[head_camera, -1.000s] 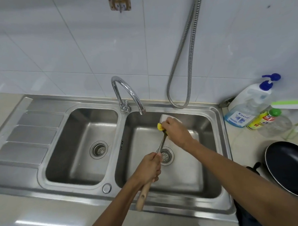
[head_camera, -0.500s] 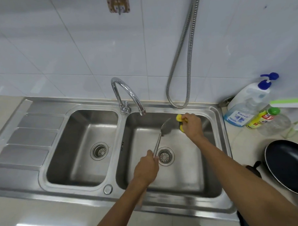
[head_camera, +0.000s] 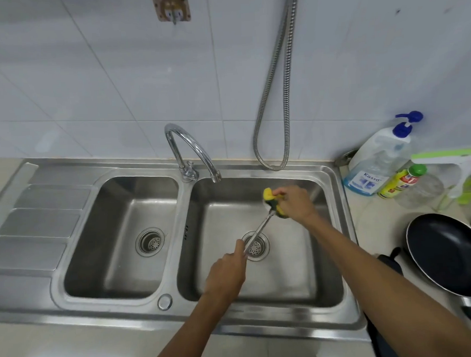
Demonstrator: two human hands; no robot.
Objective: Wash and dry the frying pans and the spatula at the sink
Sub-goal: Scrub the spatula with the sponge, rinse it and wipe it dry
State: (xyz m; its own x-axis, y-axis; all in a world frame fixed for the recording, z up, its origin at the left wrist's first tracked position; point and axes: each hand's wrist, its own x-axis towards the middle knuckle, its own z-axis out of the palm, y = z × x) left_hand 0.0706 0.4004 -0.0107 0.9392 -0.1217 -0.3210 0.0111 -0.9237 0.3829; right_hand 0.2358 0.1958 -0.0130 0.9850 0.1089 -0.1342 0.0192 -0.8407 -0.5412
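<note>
Over the right basin of the steel double sink (head_camera: 336, 228), my left hand (head_camera: 226, 276) grips the handle of a metal spatula (head_camera: 258, 231); its shaft slants up to the right. My right hand (head_camera: 294, 202) presses a yellow-green sponge (head_camera: 270, 199) around the spatula's blade, which the sponge and fingers hide. A black frying pan (head_camera: 448, 252) rests on the counter to the right of the sink.
The curved tap (head_camera: 190, 150) stands between the basins, no water visibly running. A metal shower hose (head_camera: 274, 95) hangs on the tiled wall. A pump bottle (head_camera: 376, 161), a yellow dish-soap bottle (head_camera: 401, 180) and a green-white squeegee (head_camera: 460, 168) crowd the right counter. The left basin (head_camera: 118, 237) holds nothing.
My right hand with the sponge slid from the blade's near side out to its tip, then closed back over the blade. My left hand shifted the spatula slightly to the right.
</note>
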